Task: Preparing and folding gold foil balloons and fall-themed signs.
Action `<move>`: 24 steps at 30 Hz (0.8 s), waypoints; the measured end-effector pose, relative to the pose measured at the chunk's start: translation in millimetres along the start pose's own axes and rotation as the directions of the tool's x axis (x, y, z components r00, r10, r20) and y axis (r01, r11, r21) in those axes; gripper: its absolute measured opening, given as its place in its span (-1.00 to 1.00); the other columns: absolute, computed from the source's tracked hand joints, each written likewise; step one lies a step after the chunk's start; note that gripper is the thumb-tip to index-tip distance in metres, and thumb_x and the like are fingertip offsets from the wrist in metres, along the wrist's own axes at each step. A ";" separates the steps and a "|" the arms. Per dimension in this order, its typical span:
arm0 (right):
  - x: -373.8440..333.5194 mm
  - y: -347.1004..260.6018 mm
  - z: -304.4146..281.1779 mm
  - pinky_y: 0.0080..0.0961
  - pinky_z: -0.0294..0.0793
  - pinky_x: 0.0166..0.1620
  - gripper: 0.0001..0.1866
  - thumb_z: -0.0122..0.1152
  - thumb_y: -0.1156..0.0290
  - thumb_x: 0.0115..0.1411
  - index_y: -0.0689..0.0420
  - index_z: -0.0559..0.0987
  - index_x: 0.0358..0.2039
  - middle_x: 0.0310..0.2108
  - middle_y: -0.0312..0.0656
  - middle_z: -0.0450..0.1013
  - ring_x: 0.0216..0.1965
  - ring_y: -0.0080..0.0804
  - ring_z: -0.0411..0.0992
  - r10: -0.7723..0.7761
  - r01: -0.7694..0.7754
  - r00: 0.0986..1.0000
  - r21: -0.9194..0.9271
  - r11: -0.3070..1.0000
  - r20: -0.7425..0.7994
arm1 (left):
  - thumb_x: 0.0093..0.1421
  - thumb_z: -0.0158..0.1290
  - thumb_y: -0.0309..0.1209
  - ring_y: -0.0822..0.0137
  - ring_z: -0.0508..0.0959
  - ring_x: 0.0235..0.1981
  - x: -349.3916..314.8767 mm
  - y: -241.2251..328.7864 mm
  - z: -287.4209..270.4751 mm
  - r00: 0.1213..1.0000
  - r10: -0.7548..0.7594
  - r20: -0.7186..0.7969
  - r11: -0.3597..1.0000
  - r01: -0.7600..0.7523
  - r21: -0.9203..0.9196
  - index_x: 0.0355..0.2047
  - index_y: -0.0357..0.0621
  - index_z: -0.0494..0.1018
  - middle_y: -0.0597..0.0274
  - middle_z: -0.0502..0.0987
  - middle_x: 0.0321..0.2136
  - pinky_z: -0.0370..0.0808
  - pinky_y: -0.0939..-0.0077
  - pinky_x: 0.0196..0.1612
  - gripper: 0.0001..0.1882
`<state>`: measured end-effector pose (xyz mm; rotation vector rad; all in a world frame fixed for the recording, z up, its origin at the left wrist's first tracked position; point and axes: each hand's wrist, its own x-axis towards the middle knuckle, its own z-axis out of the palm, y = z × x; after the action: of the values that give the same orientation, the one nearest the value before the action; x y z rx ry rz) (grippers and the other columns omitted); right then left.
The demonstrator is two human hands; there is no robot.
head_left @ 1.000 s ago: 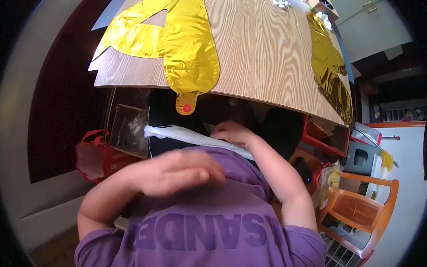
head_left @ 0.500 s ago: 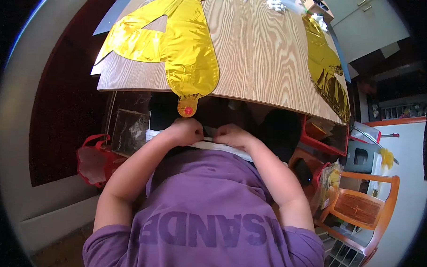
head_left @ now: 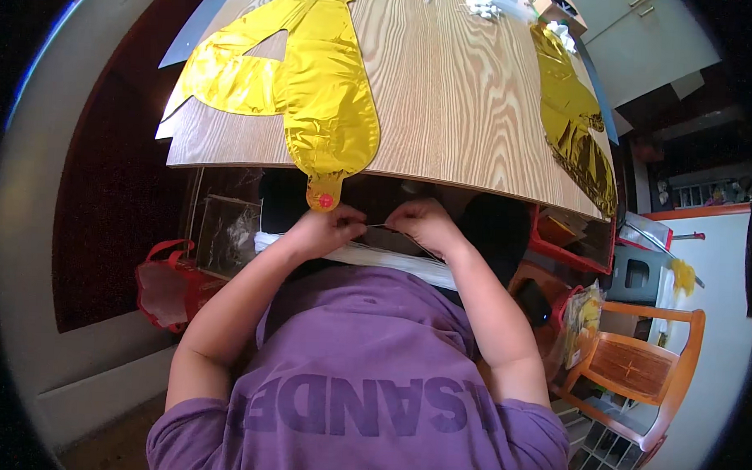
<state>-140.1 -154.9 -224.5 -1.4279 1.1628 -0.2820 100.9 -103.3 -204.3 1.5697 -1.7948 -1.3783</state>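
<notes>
Wood-grained and broad, the worktop (head_left: 447, 97) spreads across the top, with the purple shirt (head_left: 372, 343) below it. Yellow foil next: the big flat balloon (head_left: 331, 101) lies on the left half of the worktop, its tab hanging past the front edge, just as it was a second ago. Over on the right, a darker gold foil piece (head_left: 566, 117) drapes at the side, no change there. White now, across the lap: the bundle of strands (head_left: 391, 263), lying between shirt and worktop edge. And the hands have moved! Half a second ago both were down at that bundle; now they are up beyond it, near the worktop edge. Left hand (head_left: 330, 232), blurred over the shirt a second ago, has its fingertips pinched; right hand (head_left: 426, 226) pinches too, and between them, stretched taut, one thin strand (head_left: 376, 227)! Smallest of all, a red spot (head_left: 326, 200) on the tab, right by the left hand; whether they touch, I can't tell.
</notes>
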 end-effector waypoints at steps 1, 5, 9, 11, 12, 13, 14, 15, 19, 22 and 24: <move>0.5 1.4 -1.0 -0.45 0.52 -0.13 -0.78 0.31 0.30 0.14 0.17 0.71 -0.29 -0.35 -0.15 0.63 -0.30 -0.42 0.55 -0.018 0.018 1.000 0.021 1.000 -0.006 | 0.28 0.16 -0.27 0.22 0.62 -0.14 0.2 3.1 -0.1 0.999 0.017 0.027 0.999 -0.018 0.039 -0.13 -0.24 0.61 0.04 0.64 -0.21 0.52 0.39 -0.05 -0.71; -3.7 -9.5 1.3 -0.54 0.50 -0.19 -0.86 0.24 0.42 0.21 0.22 0.66 -0.30 -0.38 -0.24 0.59 -0.32 -0.55 0.51 -0.126 0.123 0.989 -0.039 0.992 -0.077 | 0.26 0.17 -0.27 0.14 0.62 -0.15 2.1 7.8 -2.9 0.995 0.087 -0.052 0.995 -0.084 0.055 -0.13 -0.23 0.61 0.00 0.62 -0.22 0.52 0.36 -0.08 -0.70; -23.8 -15.1 8.7 -0.48 0.49 -0.18 -0.83 0.19 0.39 0.27 0.23 0.62 -0.28 -0.39 -0.26 0.57 -0.32 -0.50 0.51 -0.142 0.154 0.987 0.179 0.972 -0.078 | 0.23 0.19 -0.33 0.03 0.60 -0.20 -15.1 25.4 -0.4 0.947 0.292 -0.136 0.953 -0.276 0.128 -0.15 -0.22 0.62 -0.03 0.60 -0.26 0.52 0.28 -0.10 -0.74; -43.5 -28.5 13.3 -0.53 0.48 -0.19 -0.84 0.16 0.42 0.33 0.26 0.59 -0.26 -0.39 -0.30 0.54 -0.32 -0.54 0.47 -0.142 0.145 0.989 0.206 0.968 -0.026 | 0.15 0.21 -0.40 0.00 0.58 -0.26 -28.2 41.4 1.4 0.890 0.433 -0.140 0.893 -0.402 0.202 -0.21 -0.21 0.62 0.03 0.57 -0.34 0.51 0.22 -0.18 -0.79; -50.8 -33.3 18.0 -0.55 0.46 -0.16 -0.85 0.15 0.42 0.33 0.26 0.56 -0.30 -0.39 -0.30 0.51 -0.30 -0.59 0.43 -0.145 0.146 0.989 0.191 0.971 -0.021 | 0.13 0.22 -0.41 0.03 0.58 -0.28 -31.9 46.0 1.4 0.869 0.483 -0.108 0.855 -0.441 0.274 -0.24 -0.19 0.62 0.07 0.57 -0.35 0.50 0.23 -0.21 -0.80; -54.9 -31.0 22.9 -0.56 0.45 -0.14 -0.84 0.14 0.41 0.34 0.25 0.55 -0.30 -0.36 -0.30 0.50 -0.28 -0.60 0.41 -0.197 0.200 0.980 0.225 0.954 -0.034 | 0.11 0.22 -0.42 0.05 0.58 -0.30 -35.2 50.2 0.6 0.846 0.528 -0.070 0.809 -0.477 0.343 -0.27 -0.17 0.63 0.10 0.57 -0.36 0.48 0.24 -0.24 -0.82; -60.5 -29.3 25.1 -0.57 0.44 -0.11 -0.84 0.14 0.40 0.35 0.25 0.53 -0.30 -0.34 -0.30 0.48 -0.25 -0.62 0.40 -0.247 0.253 0.967 0.251 0.934 -0.059 | 0.09 0.23 -0.42 0.07 0.58 -0.33 -36.3 55.9 0.7 0.815 0.579 -0.027 0.752 -0.521 0.405 -0.29 -0.15 0.63 0.13 0.56 -0.38 0.47 0.25 -0.27 -0.84; -64.4 -32.7 27.4 -0.58 0.42 -0.09 -0.83 0.15 0.37 0.37 0.22 0.47 -0.22 -0.26 -0.33 0.45 -0.23 -0.61 0.36 -0.312 0.318 0.947 0.372 0.872 -0.078 | 0.01 0.22 -0.45 0.14 0.55 -0.36 -37.4 65.6 -1.9 0.784 0.620 -0.028 0.706 -0.542 0.457 -0.38 -0.09 0.61 0.21 0.54 -0.40 0.41 0.28 -0.30 -0.88; -93.1 -70.7 38.3 -0.41 0.12 0.34 -0.44 -0.09 0.11 0.47 0.20 0.20 0.32 0.22 -0.18 0.26 0.28 -0.44 0.19 -0.508 0.300 0.860 0.754 0.585 0.051 | -0.10 0.23 -0.46 0.24 0.49 -0.37 -59.8 110.4 -19.0 0.623 0.782 -0.008 0.526 -0.653 0.545 -0.39 0.00 0.59 0.35 0.51 -0.39 0.36 0.29 -0.27 -0.80; -107.9 -81.8 45.5 -0.44 0.31 0.20 -0.43 -0.13 0.03 0.48 0.18 0.28 0.30 0.09 -0.18 0.38 0.11 -0.41 0.37 -0.504 0.071 0.845 0.898 0.434 0.177 | -0.15 0.24 -0.49 0.22 0.50 -0.38 -71.0 150.3 -54.8 0.616 0.787 0.025 0.520 -0.685 0.510 -0.40 -0.02 0.61 0.34 0.50 -0.41 0.39 0.28 -0.28 -0.78; -104.0 -104.5 16.5 -0.51 0.43 -0.11 -0.61 -0.11 0.12 0.49 0.15 0.53 0.00 -0.23 -0.27 0.47 -0.24 -0.47 0.44 -0.357 0.246 0.916 0.450 0.859 0.182 | -0.08 0.24 -0.54 0.17 0.51 -0.43 -72.7 152.5 -72.7 0.614 0.781 -0.112 0.558 -0.607 0.566 -0.42 -0.10 0.63 0.25 0.51 -0.49 0.43 0.26 -0.29 -0.85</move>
<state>-127.3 -88.0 -92.6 -1.2134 0.6069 -0.5187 100.3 -84.0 -21.4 0.9404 -2.2454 -0.2371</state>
